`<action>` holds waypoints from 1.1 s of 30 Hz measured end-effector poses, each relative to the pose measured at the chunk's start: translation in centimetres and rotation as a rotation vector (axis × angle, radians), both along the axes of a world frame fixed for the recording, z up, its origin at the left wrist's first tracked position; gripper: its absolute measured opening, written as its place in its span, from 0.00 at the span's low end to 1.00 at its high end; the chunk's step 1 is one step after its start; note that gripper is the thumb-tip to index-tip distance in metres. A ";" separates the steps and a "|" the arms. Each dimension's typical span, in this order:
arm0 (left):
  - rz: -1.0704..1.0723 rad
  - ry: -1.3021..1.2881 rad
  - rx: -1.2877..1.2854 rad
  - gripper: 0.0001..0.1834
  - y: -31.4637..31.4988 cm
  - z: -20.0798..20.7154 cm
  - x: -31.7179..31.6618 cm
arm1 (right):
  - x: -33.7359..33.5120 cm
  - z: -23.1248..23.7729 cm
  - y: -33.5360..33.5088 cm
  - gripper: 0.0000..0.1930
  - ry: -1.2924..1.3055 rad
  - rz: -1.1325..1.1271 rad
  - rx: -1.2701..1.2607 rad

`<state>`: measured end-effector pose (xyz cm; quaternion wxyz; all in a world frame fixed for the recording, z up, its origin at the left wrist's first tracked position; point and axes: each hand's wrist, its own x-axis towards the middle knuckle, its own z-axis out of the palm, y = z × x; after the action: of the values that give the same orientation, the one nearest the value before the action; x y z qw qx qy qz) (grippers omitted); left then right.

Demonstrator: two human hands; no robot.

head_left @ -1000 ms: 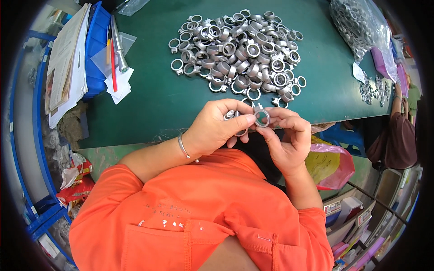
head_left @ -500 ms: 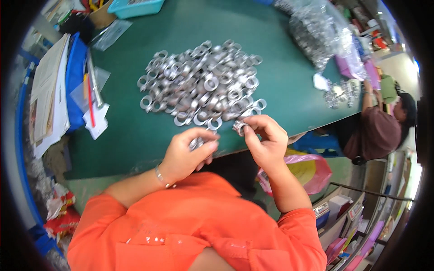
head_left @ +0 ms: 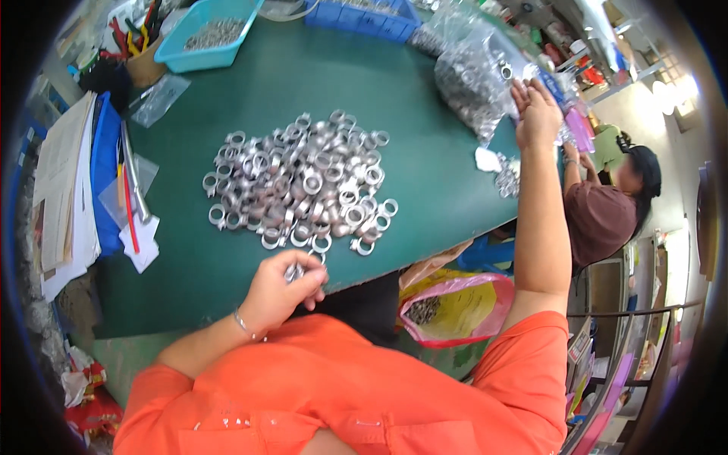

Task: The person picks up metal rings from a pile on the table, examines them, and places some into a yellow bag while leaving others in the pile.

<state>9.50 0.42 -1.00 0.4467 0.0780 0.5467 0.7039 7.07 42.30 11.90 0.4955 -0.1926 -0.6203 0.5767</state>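
Tabletop (head_left: 425, 167) is a deep green, and the heap of rings (head_left: 311, 186) on it is all silver-grey, some bits shinier, some duller. Shirt (head_left: 341, 379) is loud orange with little white flecks across the chest, bracelet (head_left: 243, 324) plain silver. One tray (head_left: 171, 54) is turquoise, the crate (head_left: 364, 24) next to it proper blue, much like the bin (head_left: 106, 174) on the left. Tool handles (head_left: 119, 38) are red and yellow, the pen (head_left: 133, 225) red, paper scraps (head_left: 144, 250) white. Plastic sack (head_left: 470, 299): pink edge, yellow inside. Co-worker's top (head_left: 603, 220) is brown.
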 end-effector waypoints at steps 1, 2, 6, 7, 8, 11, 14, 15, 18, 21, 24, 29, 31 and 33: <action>-0.002 -0.039 -0.035 0.04 0.0 0.2 -0.1 | 0.1 -1.1 -1.6 0.15 -0.013 0.050 0.048; -0.035 -0.045 -0.076 0.05 0.2 0.4 -0.5 | 1.2 -1.9 -3.4 0.15 -0.071 0.099 0.109; -0.025 -0.014 -0.057 0.07 1.0 0.7 -1.3 | 6.7 -5.4 -12.5 0.06 -0.623 0.419 0.302; -0.003 -0.012 -0.021 0.07 1.1 0.6 -1.5 | 7.9 -6.5 -14.2 0.05 -0.744 0.513 0.340; -0.007 -0.016 -0.037 0.07 1.2 0.7 -1.6 | 8.8 -7.2 -15.9 0.06 -0.717 0.631 0.488; 0.014 -0.008 -0.037 0.06 0.9 0.6 -1.4 | 10.5 -9.8 -20.0 0.12 -0.703 0.719 0.683; 0.032 -0.025 -0.016 0.05 0.9 0.2 -0.9 | 11.0 -12.5 -21.2 0.10 -0.683 0.518 0.567; 0.039 -0.048 0.001 0.05 1.0 0.2 -0.7 | 11.2 -12.8 -21.5 0.08 -0.737 0.456 0.405; 0.051 -0.107 0.044 0.04 1.4 0.2 -0.1 | 10.6 -13.7 -21.3 0.06 -0.694 0.388 0.541; 0.023 -0.085 0.019 0.04 1.6 0.6 0.4 | 10.6 -13.4 -21.0 0.04 -0.616 0.459 0.607; -0.053 -0.022 -0.002 0.05 1.7 0.9 0.5 | 12.2 -13.3 -21.8 0.04 -0.454 0.608 0.048; -0.148 0.014 0.027 0.08 1.9 1.7 0.6 | 13.0 -12.5 -23.0 0.08 -0.311 0.676 0.563; -0.137 0.131 0.071 0.06 2.0 1.6 0.7 | 13.3 -12.4 -23.8 0.07 -0.294 0.633 0.578; -0.111 0.357 0.120 0.05 1.9 0.7 1.1 | 13.6 -13.2 -23.8 0.08 -0.264 0.680 0.417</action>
<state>10.55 2.29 -0.27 0.3755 0.2582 0.5692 0.6844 20.66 18.53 -1.27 0.2216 0.0554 -0.8101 0.5400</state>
